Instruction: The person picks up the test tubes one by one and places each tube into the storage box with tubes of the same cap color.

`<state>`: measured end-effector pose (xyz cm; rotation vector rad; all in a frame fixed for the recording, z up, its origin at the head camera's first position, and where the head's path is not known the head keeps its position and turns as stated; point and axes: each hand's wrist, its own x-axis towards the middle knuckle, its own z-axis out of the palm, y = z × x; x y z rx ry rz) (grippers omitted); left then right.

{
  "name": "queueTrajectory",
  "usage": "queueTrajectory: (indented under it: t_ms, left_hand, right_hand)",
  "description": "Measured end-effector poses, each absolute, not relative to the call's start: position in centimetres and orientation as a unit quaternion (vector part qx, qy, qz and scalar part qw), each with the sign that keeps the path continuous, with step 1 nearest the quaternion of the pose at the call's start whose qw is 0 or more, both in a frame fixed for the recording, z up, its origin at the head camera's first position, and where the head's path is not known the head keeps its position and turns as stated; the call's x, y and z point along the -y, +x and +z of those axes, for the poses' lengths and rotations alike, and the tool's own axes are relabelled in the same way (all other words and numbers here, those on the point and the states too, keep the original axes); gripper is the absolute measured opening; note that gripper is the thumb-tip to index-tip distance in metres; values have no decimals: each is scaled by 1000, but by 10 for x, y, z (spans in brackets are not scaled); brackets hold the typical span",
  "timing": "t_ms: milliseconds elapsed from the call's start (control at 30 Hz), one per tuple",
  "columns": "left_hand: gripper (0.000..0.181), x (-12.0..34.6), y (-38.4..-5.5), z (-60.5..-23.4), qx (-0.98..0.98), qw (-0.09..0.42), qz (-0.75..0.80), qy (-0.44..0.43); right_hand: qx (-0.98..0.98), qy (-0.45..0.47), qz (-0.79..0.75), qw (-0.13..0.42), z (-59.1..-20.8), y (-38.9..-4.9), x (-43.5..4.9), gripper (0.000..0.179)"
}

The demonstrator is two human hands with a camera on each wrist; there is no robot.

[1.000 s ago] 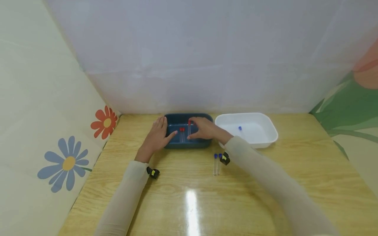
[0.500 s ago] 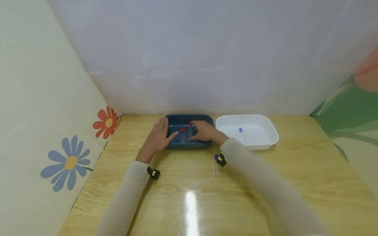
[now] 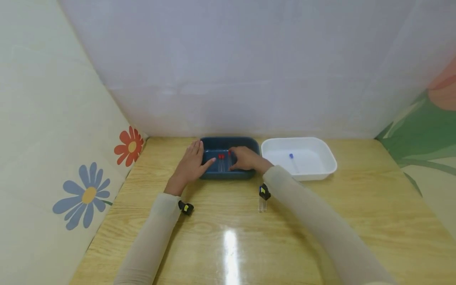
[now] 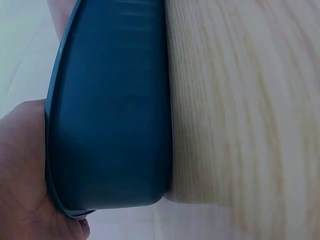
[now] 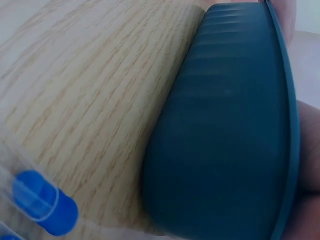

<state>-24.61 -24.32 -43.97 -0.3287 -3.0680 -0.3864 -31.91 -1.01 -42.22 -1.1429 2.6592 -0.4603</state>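
In the head view a dark blue plastic tub (image 3: 228, 175) stands at the back of the table. My left hand (image 3: 189, 164) rests on its left end, fingers straight along the rim and thumb stretched over the front edge. My right hand (image 3: 244, 158) reaches inside on the right and holds a red-capped test tube (image 3: 229, 152) between thumb and forefinger, low in the tub; the hand hides much of it. Two more red-capped tubes (image 3: 221, 162) lie side by side on the tub floor. Both wrist views mainly show the tub's outer wall (image 4: 112, 110).
A white tub (image 3: 317, 177) stands just to the right, with one blue-capped tube (image 3: 292, 159) inside. Clear tubes (image 3: 262, 205) lie on the table under my right wrist; a blue cap (image 5: 45, 202) shows close up in the right wrist view. A pale wall backs the table.
My right hand has lowered the red-capped tube into the dark blue tub, beside the other two. My left hand has stayed on the tub's left end.
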Motion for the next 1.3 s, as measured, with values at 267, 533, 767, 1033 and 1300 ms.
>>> queueTrajectory:
  t_ms: [267, 533, 767, 1033, 1300]
  left_hand:
    - [94, 242, -246, -439, 986, 20, -125, -106]
    - [94, 243, -244, -440, 986, 17, -125, -105]
    - [93, 241, -243, -437, 987, 13, -123, -101]
    - [93, 241, -243, -436, 987, 10, -121, -103]
    - [92, 242, -243, -436, 987, 12, -119, -104]
  right_hand:
    - [-905, -387, -146, 99, -424, -318, 12, 77]
    - [-908, -385, -129, 106, -423, -315, 15, 76]
    - [-910, -384, -118, 104, -421, -313, 16, 73]
    - [-913, -379, -113, 101, -421, -312, 17, 73]
    - [-915, -378, -102, 96, -424, -314, 18, 75]
